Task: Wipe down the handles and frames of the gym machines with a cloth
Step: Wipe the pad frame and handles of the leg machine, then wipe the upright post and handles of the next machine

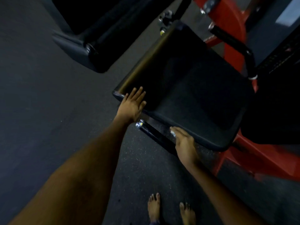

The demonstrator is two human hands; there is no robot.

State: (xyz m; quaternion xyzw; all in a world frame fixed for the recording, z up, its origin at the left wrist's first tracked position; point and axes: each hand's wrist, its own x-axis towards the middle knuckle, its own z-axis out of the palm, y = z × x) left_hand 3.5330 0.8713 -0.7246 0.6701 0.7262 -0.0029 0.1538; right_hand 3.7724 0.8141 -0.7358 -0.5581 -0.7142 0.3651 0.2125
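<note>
Hands flat, fingers straight, holding nothing: left hand on black padded seat corner, right hand at its near edge, seemingly steadying it; no cloth visible.

Both your arms reach forward and down. Your left hand lies flat, fingers straight and spread. Your right hand is flat too, fingers together.
</note>
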